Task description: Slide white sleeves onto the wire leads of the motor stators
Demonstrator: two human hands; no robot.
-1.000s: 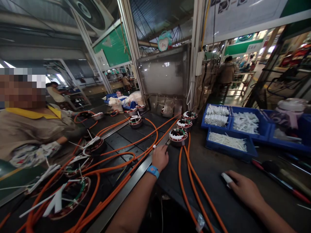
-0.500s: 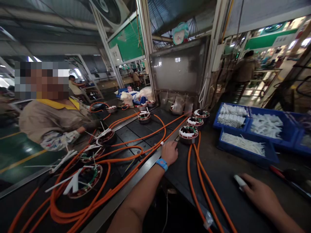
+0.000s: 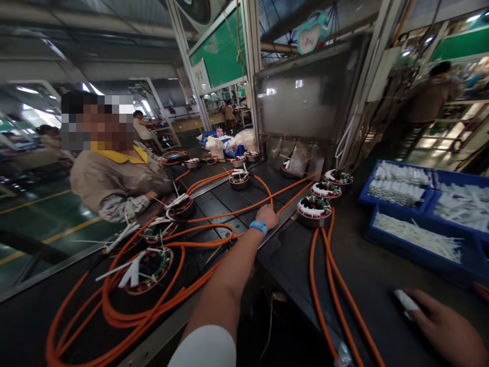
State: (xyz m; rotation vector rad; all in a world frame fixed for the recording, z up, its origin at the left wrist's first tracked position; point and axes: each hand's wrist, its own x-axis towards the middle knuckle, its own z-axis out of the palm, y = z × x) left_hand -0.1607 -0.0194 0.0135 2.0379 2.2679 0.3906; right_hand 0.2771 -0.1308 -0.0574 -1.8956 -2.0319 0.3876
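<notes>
My left hand [image 3: 268, 216], with a blue wristband, reaches forward over the metal rail and rests on an orange cable [image 3: 244, 208] on the dark conveyor belt [image 3: 214, 204]; whether it grips the cable is hidden. Just right of it stands a round motor stator [image 3: 314, 210] with white and coloured windings, two more behind it. My right hand [image 3: 443, 329] lies flat on the dark workbench [image 3: 367, 270] at the lower right, a white wrap on one fingertip, holding nothing.
Several stators with orange cables and white ties lie along the belt [image 3: 151, 265]. A person in a beige jacket [image 3: 114, 181] works across the belt. Blue bins of white parts [image 3: 412, 237] stand at the right. A metal hood [image 3: 305, 107] spans the belt's far end.
My view has swung to the left. My left hand has stretched farther forward along the belt's edge onto the orange cable. My right hand has stayed on the bench.
</notes>
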